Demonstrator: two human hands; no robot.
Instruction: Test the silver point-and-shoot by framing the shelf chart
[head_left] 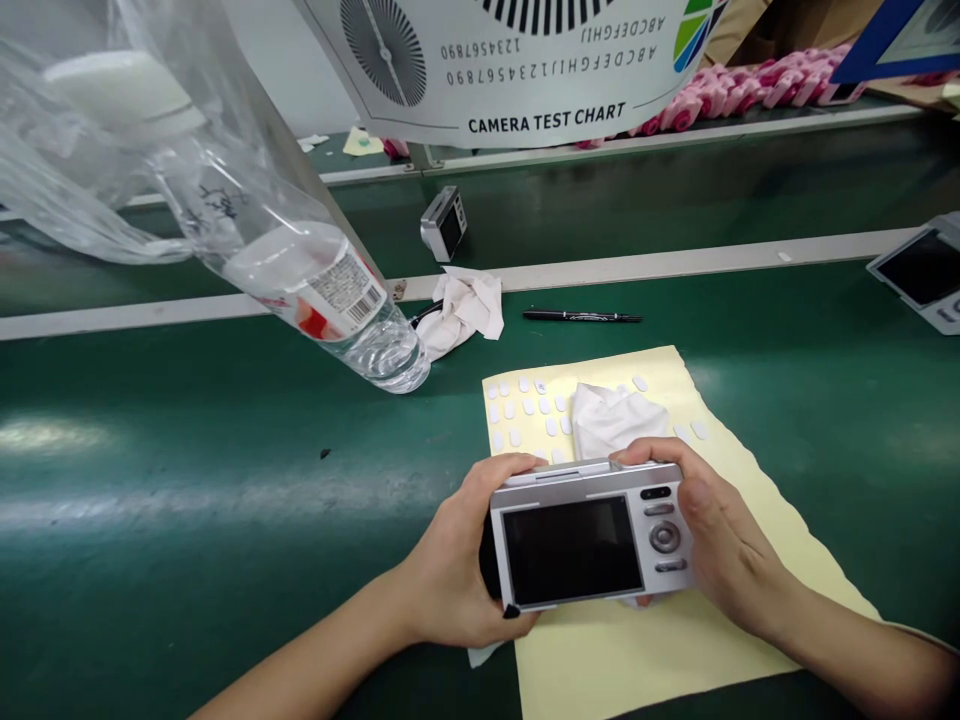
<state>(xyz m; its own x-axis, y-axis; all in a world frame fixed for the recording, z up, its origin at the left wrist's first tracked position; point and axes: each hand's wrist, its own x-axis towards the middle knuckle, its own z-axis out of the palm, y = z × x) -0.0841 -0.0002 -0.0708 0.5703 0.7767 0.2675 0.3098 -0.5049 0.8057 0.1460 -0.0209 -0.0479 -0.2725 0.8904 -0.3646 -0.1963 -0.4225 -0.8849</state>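
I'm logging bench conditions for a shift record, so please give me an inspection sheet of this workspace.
Surface: green table, shiny, with a small dark speck on the left.
Job's things: silver camera, its screen dark, held above a yellow sheet bearing small white stickers.
Clutter: crumpled tissue on the sheet; another tissue beside a part-filled bottle; black pen behind the sheet.
Hands: left hand grips the camera's left side; right hand grips its right side, by the buttons.
Cables: nothing seen.
Surroundings: camera test chart at the top; pink items behind; another camera at the right edge.
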